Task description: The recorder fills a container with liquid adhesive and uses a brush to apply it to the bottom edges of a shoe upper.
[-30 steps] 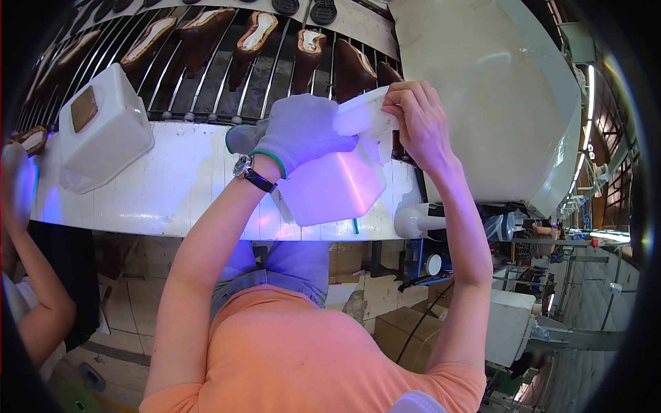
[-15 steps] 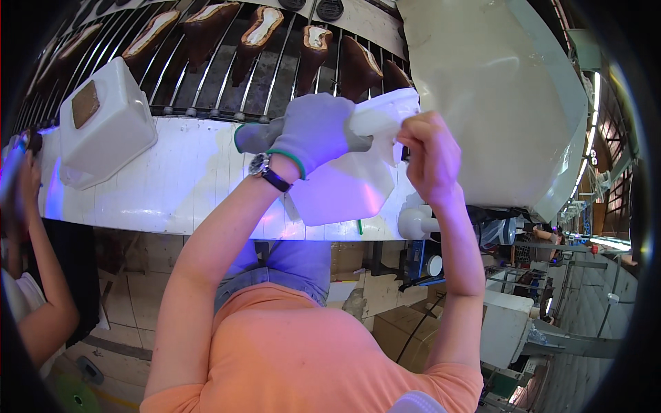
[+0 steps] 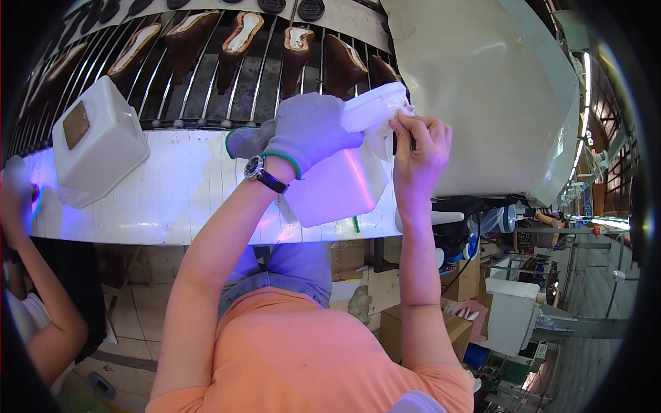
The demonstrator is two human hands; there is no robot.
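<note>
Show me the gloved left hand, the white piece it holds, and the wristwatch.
Left hand (image 3: 310,129): head view, back of glove.
White piece (image 3: 373,108): head view, smooth face.
Wristwatch (image 3: 254,167): head view, dial.

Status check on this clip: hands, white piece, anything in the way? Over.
Left grip, gloved, closed on white sole-shaped piece. Right grip, bare, at its outer end, contact unclear. White container behind left grip, no clear obstruction.

On the table (image 3: 165,206), a tub (image 3: 110,158) stands on the left part and a container (image 3: 330,196) at the near edge, right of centre. Behind the table runs a rack (image 3: 196,124) bearing a row of shoes (image 3: 241,38), with soles (image 3: 310,9) farther back. Off the table's right end stands a large housing (image 3: 482,103); a cardboard box (image 3: 391,334) lies below, on its near side.
</note>
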